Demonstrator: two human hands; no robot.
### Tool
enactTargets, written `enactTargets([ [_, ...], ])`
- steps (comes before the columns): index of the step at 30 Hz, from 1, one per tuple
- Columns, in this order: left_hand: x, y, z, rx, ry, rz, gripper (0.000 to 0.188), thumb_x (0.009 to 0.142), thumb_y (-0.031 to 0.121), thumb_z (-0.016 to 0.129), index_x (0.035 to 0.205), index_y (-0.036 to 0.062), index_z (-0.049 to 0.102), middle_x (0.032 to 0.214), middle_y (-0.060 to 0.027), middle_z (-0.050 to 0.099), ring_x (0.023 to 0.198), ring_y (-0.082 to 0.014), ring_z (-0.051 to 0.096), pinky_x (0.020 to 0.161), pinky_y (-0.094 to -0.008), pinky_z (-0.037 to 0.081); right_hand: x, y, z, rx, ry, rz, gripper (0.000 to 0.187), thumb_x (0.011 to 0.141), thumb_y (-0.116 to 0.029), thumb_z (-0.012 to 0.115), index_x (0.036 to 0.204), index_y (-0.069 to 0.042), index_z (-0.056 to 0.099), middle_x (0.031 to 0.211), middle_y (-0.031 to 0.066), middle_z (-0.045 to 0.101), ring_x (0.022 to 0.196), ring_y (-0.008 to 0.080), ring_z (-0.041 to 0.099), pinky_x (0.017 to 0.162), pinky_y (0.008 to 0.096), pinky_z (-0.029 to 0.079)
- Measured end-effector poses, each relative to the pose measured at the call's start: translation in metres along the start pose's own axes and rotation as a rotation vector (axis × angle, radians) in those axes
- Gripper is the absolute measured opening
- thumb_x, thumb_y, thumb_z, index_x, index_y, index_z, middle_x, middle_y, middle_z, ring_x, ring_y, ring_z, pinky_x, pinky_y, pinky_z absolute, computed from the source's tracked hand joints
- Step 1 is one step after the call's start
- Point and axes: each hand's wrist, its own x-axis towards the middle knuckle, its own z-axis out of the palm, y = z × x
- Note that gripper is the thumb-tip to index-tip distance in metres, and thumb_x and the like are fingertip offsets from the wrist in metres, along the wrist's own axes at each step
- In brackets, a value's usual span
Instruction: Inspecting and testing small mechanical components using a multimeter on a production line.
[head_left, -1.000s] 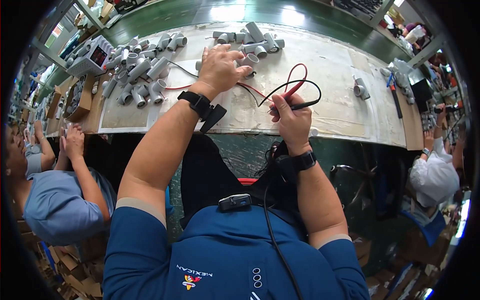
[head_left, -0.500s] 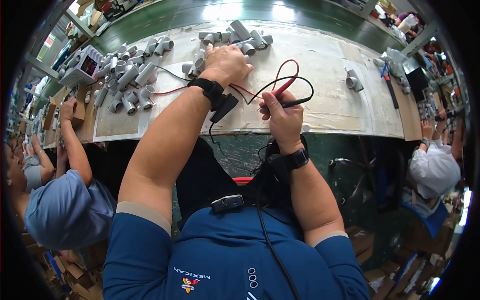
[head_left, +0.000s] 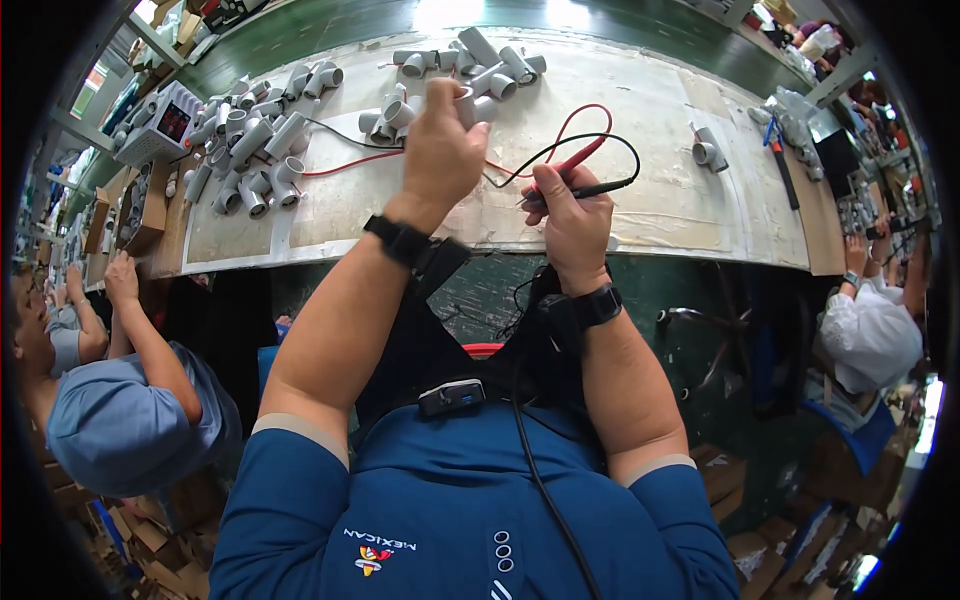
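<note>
My left hand (head_left: pixel 445 155) is raised over the white-topped table (head_left: pixel 640 120), its fingers closed round a grey plastic pipe fitting (head_left: pixel 466 106) that is partly hidden by them. Just beyond and beside it lie two loose groups of similar fittings (head_left: pixel 480 78). In my right hand (head_left: pixel 575 225), above the table's near edge, are two test probes gripped together: a red probe (head_left: pixel 582 156) and a black probe (head_left: pixel 600 188). Their tips poke out to the left of my thumb. A red lead (head_left: pixel 345 163) and a black lead loop over the table toward the left.
A larger heap of grey fittings (head_left: pixel 255 135) covers the table's left part, beside a white boxy device (head_left: pixel 160 125) with a screen. One fitting (head_left: pixel 708 150) sits apart at right, near a blue-and-red handled tool (head_left: pixel 778 155). Co-workers sit on both sides.
My left hand has drawn back from the fittings toward me, now with a fitting in it. The right hand with the probes has shifted only slightly.
</note>
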Motion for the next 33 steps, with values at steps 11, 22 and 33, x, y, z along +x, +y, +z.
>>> enactTargets([
  [11,-0.156,-0.011,-0.103,-0.009,-0.093,-0.135,0.049,0.081,0.008,0.078,0.127,0.0032,0.06,0.107,-0.0133,0.067,0.092,-0.0258,0.068,0.079,-0.0356,0.055,-0.013,-0.011,0.039,-0.206,-0.197,0.25,0.022,0.098,-0.022,0.073,0.093,-0.001,0.069,0.074,0.0047,0.069,0.057,0.0092,0.062,0.048,0.0221,0.047],
  [22,-0.161,-0.023,-0.098,0.009,-0.159,-0.016,0.051,0.076,0.003,0.075,0.125,0.005,0.062,0.113,-0.0184,0.066,0.101,-0.0395,0.067,0.088,-0.0437,0.056,-0.021,0.019,0.088,-0.225,-0.322,0.185,0.019,0.097,-0.018,0.074,0.089,-0.002,0.071,0.072,0.0025,0.068,0.055,0.0062,0.059,0.046,0.0209,0.045],
  [33,-0.161,-0.024,-0.098,-0.02,-0.149,-0.023,0.05,0.076,0.004,0.075,0.124,0.0045,0.062,0.112,-0.0188,0.066,0.101,-0.0402,0.067,0.088,-0.0438,0.056,-0.022,0.031,0.092,-0.313,-0.34,0.075,0.017,0.096,-0.017,0.076,0.089,-0.002,0.072,0.071,0.0005,0.066,0.056,0.005,0.057,0.049,0.0214,0.043],
])
